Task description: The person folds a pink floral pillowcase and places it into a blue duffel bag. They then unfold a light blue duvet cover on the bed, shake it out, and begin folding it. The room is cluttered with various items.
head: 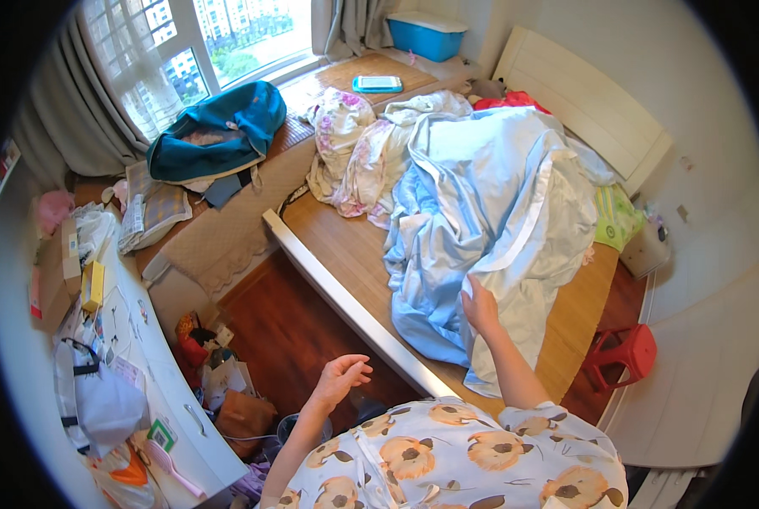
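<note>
A large light blue and white sheet or quilt cover lies rumpled over the bed, its near end trailing towards me. My right hand pinches a fold of this bedding at its near edge. My left hand is raised over the floor beside the bed frame, fingers loosely bent and nothing in them. Floral bedding is bunched against the window side of the mattress mat. Beyond the blue bedding, a red cloth shows near the headboard.
A white bed rail runs between bed and floor. At left stands a cluttered white desk, with bags on the floor beside it. A teal bag lies on the window ledge. A red stool stands right of the bed.
</note>
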`<act>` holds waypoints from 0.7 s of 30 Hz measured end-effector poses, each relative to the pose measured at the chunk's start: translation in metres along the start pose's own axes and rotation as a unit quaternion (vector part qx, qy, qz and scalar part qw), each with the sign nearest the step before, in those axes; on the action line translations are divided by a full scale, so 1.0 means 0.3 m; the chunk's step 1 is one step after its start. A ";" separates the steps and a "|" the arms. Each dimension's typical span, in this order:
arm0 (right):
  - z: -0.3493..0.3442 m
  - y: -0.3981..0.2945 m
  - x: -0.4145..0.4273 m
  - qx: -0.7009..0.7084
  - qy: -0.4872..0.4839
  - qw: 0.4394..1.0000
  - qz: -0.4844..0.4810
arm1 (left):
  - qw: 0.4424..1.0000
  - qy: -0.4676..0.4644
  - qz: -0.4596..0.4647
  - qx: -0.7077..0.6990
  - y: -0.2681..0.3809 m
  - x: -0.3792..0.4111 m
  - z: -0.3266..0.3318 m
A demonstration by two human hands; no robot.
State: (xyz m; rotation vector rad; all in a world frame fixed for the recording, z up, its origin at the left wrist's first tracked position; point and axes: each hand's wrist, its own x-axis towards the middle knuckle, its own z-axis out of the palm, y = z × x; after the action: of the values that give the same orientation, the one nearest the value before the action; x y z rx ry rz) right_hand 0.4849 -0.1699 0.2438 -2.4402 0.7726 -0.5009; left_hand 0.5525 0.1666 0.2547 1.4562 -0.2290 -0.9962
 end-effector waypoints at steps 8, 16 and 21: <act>0.277 0.107 0.240 0.115 -0.024 0.992 0.053 | 1.000 0.005 -0.005 -0.029 0.059 0.056 -0.232; 0.489 0.077 0.500 0.122 0.010 0.974 0.192 | 0.998 0.044 -0.041 0.011 0.156 0.183 -0.489; 0.616 0.171 0.725 -0.011 0.188 0.963 0.191 | 0.990 0.087 -0.104 0.035 0.234 0.280 -0.697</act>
State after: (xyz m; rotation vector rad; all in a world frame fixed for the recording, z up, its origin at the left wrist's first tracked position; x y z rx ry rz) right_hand 0.7200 -0.2708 0.1074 -2.1592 1.3775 -0.8130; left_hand 0.7745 0.2460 0.2452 1.6467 0.0159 -1.0283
